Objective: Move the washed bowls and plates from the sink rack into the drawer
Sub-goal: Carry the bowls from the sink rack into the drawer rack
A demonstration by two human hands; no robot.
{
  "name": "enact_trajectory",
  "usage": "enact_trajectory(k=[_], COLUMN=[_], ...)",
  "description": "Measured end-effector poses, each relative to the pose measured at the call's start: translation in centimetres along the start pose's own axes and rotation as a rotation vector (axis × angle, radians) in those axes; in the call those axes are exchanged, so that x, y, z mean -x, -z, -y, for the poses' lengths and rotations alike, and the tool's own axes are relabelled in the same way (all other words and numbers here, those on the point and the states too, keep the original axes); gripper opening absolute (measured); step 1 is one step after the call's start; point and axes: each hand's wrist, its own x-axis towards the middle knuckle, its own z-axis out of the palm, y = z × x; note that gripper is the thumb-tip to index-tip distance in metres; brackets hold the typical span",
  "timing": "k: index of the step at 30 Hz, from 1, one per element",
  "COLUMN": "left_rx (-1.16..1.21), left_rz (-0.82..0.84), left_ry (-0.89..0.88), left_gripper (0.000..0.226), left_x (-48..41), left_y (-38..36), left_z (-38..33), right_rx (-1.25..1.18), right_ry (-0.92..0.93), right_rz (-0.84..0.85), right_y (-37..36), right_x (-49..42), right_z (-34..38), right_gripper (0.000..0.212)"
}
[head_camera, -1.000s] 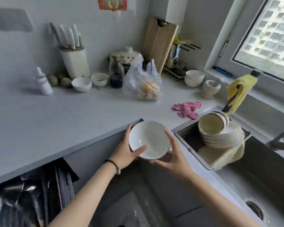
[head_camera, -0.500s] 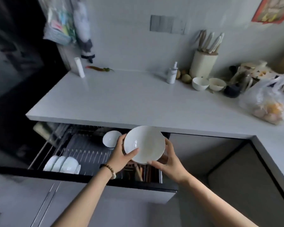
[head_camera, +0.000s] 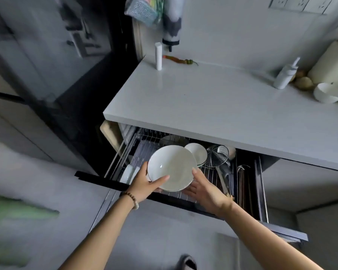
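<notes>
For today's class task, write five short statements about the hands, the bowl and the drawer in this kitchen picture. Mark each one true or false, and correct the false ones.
1. Both the left hand and the right hand hold the white bowl. True.
2. The drawer is shut. False: it is pulled out, with its wire rack showing.
3. A smaller bowl sits in the drawer beyond the held one. True.
4. The beaded bracelet is on the right wrist. False: it is on the left wrist.
5. The chilli pepper lies in the drawer. False: it lies on the countertop, near the wall.
</notes>
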Motion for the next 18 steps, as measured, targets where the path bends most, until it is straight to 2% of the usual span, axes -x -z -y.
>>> enact_trajectory(k=[3,6,9,11,13,15,18], left_rx=[-0.037,-0.06,-0.056,-0.051,-0.094,-0.233,-0.521], left_rz=[0.016,0.031,0.047,0.052,0.053,0.054,0.157], left_ry=[0.032,0.068,0.146,0.186,0.222,0.231,0.205], left_gripper=[0.052,0.054,0.055,0.054,0.063,0.066,0.074], left_x=[-2.3,-5.5,-9.0,-11.0,-12.9,-14.5,-16.5], left_y=[1.4,2.0,2.4,2.8,3.4,4.4,6.2], left_z=[0.5,1.4,2.6,3.4,4.4,5.8,7.8], right_rx=[0.016,-0.001,-0.023,-0.011,0.011,0.041,0.136], right_ry=[-0.044,-0.067,-0.09,-0.114,-0.123,-0.145,-0.182], right_rz=[-0.026,-0.021,-0.061,-0.119,-0.184,-0.272,-0.393], right_y=[0.2,1.0,2.0,2.5,2.6,2.9,3.4], right_x=[-2.7,-5.6,-8.4,-10.0,-11.2,-12.3,-14.1], right_z=[0.0,0.1,0.0,-0.3,-0.5,-1.1,-2.4], right_gripper=[0.052,0.065,0.054,0.053,0.055,0.055,0.056])
